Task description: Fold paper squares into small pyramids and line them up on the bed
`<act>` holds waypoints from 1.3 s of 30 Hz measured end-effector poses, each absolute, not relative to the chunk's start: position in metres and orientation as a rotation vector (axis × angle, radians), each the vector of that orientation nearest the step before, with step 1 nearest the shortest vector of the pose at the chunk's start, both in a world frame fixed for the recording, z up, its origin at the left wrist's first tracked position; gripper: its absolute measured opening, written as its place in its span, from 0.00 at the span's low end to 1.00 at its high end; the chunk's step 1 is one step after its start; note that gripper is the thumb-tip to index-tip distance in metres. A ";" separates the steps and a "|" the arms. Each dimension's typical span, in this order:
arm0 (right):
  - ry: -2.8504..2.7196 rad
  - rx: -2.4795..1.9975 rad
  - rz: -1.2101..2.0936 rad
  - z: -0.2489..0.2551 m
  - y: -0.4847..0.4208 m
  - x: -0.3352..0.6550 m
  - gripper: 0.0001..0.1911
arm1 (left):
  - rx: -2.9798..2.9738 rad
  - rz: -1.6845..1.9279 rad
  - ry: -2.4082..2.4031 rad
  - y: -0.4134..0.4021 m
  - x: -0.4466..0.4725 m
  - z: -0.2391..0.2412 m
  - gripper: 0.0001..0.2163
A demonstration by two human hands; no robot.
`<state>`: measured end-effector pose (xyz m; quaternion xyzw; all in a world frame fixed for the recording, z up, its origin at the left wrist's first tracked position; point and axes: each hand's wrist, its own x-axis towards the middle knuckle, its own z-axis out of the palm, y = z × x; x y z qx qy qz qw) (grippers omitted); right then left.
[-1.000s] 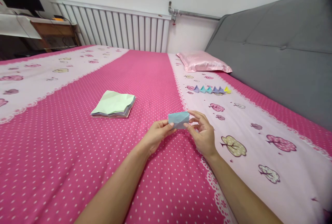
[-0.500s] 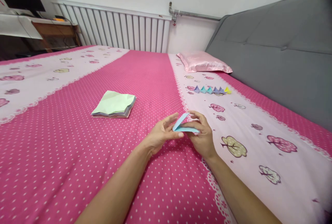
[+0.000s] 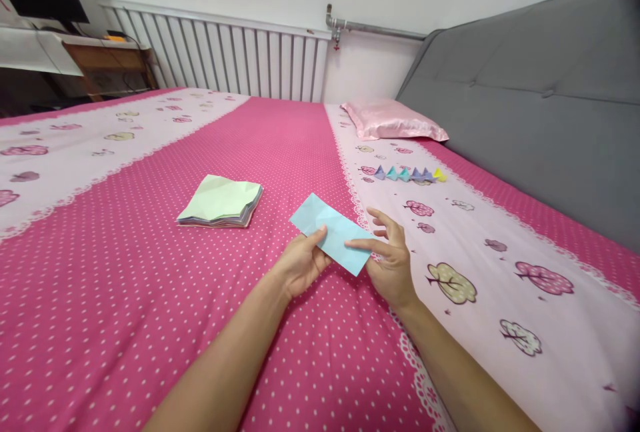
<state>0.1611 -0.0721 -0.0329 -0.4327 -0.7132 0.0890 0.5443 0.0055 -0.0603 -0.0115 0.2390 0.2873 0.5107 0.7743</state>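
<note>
A light blue sheet of folded paper (image 3: 336, 225), now a long creased rectangle, is held above the bed, slanting down to the right. My left hand (image 3: 303, 262) pinches its lower edge near the middle, thumb on top and fingers underneath. At the right end, my right hand (image 3: 390, 259) has its index finger laid over the paper and its thumb beneath; the other fingers are raised and curled apart. Several small folded paper pieces (image 3: 404, 174) in purple, blue and yellow stand in a row farther off to the right.
On the pink dotted bedspread (image 3: 280, 152) to the left lies a stack of paper (image 3: 220, 199) with a pale green sheet on top. A pink pillow (image 3: 395, 120) rests by the grey headboard (image 3: 540, 85). Behind the bed stands a white radiator (image 3: 225, 52).
The blue paper went from a folded V shape to a flat rectangle and turned its broad face toward me. My left hand shifted slightly left, its thumb now on the paper.
</note>
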 end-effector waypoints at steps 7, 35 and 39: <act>-1.721 -1.045 0.303 -0.034 -0.071 0.160 0.16 | 0.433 1.063 0.534 -0.057 0.000 -0.009 0.11; -1.171 -1.048 0.858 -0.037 -0.068 0.153 0.21 | 0.886 0.938 0.745 -0.060 0.003 -0.021 0.11; -1.149 -1.018 0.925 -0.036 -0.069 0.152 0.16 | 0.867 0.954 0.820 -0.060 0.002 -0.021 0.12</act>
